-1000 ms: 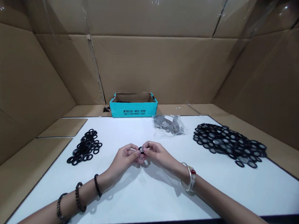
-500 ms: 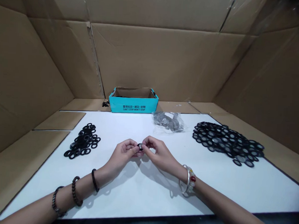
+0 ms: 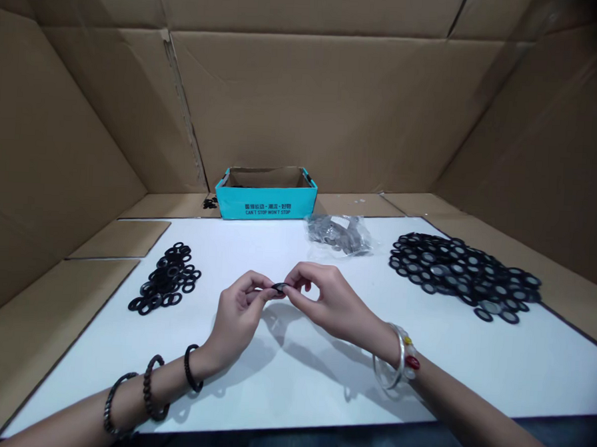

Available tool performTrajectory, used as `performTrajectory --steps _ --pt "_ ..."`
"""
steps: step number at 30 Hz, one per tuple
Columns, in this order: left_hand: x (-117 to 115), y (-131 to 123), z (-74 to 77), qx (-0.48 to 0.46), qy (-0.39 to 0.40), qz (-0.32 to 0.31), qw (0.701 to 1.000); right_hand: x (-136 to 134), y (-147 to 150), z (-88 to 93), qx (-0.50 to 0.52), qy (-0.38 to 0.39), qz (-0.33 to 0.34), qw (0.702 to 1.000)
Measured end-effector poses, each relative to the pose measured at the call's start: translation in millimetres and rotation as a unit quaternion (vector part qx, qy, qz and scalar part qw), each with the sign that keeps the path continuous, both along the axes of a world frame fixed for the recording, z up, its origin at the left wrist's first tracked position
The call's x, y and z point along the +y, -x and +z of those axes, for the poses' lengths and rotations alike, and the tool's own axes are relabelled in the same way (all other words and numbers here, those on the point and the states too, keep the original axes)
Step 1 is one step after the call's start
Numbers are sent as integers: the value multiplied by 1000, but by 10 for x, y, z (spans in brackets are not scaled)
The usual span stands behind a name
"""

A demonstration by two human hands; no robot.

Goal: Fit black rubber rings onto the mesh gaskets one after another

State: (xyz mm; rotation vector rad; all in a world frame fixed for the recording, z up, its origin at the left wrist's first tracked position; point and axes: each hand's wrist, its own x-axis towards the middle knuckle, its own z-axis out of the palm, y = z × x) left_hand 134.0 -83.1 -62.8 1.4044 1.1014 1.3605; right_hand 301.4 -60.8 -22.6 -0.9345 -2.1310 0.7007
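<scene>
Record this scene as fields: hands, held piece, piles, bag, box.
Left hand: fingers pinching the ring
Right hand: fingers at the ring's other side
Ring: black-rimmed, tilted, above the table
Left pile: black rings, on the table
Right pile: larger; black rims, grey centres
Bag: clear plastic, grey pieces inside, nearer than the box
Box: teal, open, at the table's far edge; contents mostly hidden
</scene>
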Motion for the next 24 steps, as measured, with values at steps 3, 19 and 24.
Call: performTrajectory --steps 3,19,24 --pt "-11 0 17 0 2 2 1000 -15 -1 -23 3 -19 -3 1000" --pt "-35 -18 38 -36 26 -1 999 -46 12 8 -29 -14 -8 999" --pt "-30 -25 48 -33 16 -6 999 -49 -11 31 -8 10 -4 1000"
